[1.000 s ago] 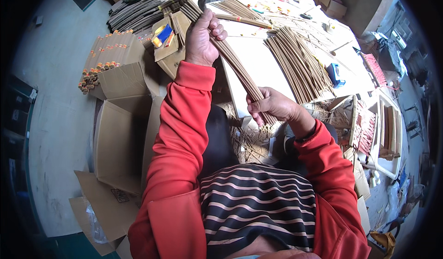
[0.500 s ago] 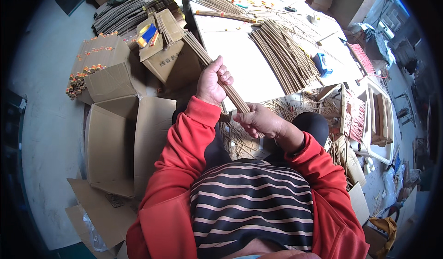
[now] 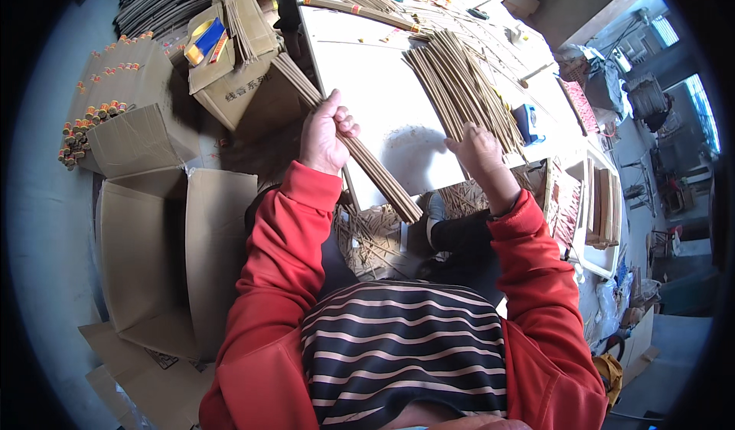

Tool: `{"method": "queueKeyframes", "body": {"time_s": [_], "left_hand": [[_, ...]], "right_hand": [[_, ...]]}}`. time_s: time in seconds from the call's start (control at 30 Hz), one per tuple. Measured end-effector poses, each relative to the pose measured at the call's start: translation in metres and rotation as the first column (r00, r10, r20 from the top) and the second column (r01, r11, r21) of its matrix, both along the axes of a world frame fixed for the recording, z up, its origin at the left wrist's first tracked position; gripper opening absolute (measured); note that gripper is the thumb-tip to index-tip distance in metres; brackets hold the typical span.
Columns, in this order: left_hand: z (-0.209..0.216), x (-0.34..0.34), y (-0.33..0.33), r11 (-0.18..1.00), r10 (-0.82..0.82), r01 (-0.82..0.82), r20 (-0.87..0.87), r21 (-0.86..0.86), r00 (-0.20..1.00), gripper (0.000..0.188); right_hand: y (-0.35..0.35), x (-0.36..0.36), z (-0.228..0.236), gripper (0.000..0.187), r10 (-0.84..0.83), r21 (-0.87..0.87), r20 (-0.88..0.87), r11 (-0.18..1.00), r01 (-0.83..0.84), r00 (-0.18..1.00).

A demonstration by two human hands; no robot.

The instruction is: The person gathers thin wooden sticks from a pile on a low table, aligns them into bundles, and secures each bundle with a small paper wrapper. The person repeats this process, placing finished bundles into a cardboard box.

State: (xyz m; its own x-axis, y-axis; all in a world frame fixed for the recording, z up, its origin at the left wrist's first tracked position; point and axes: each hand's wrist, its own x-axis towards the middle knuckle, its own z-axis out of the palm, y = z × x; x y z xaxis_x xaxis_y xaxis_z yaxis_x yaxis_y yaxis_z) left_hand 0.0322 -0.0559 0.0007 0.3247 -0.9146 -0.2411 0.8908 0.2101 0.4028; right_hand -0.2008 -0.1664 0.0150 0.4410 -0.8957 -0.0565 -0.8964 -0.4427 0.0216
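Note:
My left hand (image 3: 328, 133) is closed around a bundle of thin brown incense sticks (image 3: 379, 177). The bundle slants from upper left to lower right, over the near edge of the white table (image 3: 387, 108). On the table lies a wide heap of loose incense sticks (image 3: 459, 78). At its near end my right hand (image 3: 478, 153) reaches over the sticks, thumb apart from the fingers. No sticks show gripped in it, and its fingertips are partly hidden. A blue tape dispenser (image 3: 528, 124) sits just right of the heap.
An open cardboard box (image 3: 145, 254) stands at my left. Behind it are banded stick bundles (image 3: 92, 120) and a closed carton (image 3: 245, 85) bearing a blue-and-yellow tape roll (image 3: 207, 38). Scattered sticks (image 3: 371, 238) lie below the table edge. A white tray (image 3: 601, 258) is at the right.
My right hand has left the lower end of the held bundle and moved up and right to the heap. The left hand keeps its hold. The view has shifted slightly.

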Motion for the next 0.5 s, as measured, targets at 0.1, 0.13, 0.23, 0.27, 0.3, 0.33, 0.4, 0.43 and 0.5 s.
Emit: {"method": "queueKeyframes", "body": {"time_s": [0.1, 0.13, 0.23, 0.27, 0.3, 0.33, 0.4, 0.43, 0.5], "left_hand": [[-0.010, -0.011, -0.009, 0.999, -0.036, 0.036, -0.027, 0.011, 0.999, 0.021], [-0.014, -0.012, -0.012, 0.999, -0.049, 0.050, -0.038, 0.017, 0.998, 0.021], [-0.017, -0.021, -0.018, 0.996, -0.074, 0.077, -0.070, 0.037, 0.995, 0.022], [-0.016, -0.024, -0.020, 0.995, -0.088, 0.092, -0.085, 0.048, 0.992, 0.022], [-0.020, -0.025, -0.021, 0.992, -0.113, 0.118, -0.109, 0.036, 0.988, 0.022], [-0.021, -0.028, -0.023, 0.989, -0.142, 0.145, -0.131, 0.017, 0.981, 0.021], [-0.021, -0.037, -0.025, 0.983, -0.167, 0.173, -0.111, 0.054, 0.980, 0.028], [-0.024, -0.037, -0.028, 0.979, -0.193, 0.200, -0.124, 0.042, 0.973, 0.027], [-0.031, -0.037, -0.030, 0.975, -0.213, 0.220, -0.132, 0.034, 0.968, 0.027]], "right_hand": [[-0.015, -0.001, -0.028, 0.041, 0.095, -0.090, -0.086, 0.991, -0.103, 0.992], [-0.019, -0.001, -0.033, 0.039, 0.095, -0.090, -0.071, 0.991, -0.102, 0.993], [-0.020, 0.005, -0.028, 0.030, 0.077, -0.062, -0.049, 0.995, -0.080, 0.996], [-0.019, 0.009, -0.025, 0.029, 0.074, -0.035, -0.045, 0.997, -0.075, 0.996], [-0.019, 0.012, -0.024, 0.028, 0.070, -0.008, -0.041, 0.998, -0.070, 0.997], [-0.021, 0.013, -0.022, 0.028, 0.062, 0.013, -0.038, 0.998, -0.062, 0.997], [-0.027, 0.011, -0.031, 0.025, 0.033, 0.012, -0.016, 0.999, -0.033, 0.999], [-0.027, 0.014, -0.030, 0.025, 0.022, 0.016, 0.003, 1.000, -0.022, 1.000], [-0.024, 0.018, -0.023, 0.027, 0.013, 0.046, 0.007, 0.999, -0.013, 1.000]]}}
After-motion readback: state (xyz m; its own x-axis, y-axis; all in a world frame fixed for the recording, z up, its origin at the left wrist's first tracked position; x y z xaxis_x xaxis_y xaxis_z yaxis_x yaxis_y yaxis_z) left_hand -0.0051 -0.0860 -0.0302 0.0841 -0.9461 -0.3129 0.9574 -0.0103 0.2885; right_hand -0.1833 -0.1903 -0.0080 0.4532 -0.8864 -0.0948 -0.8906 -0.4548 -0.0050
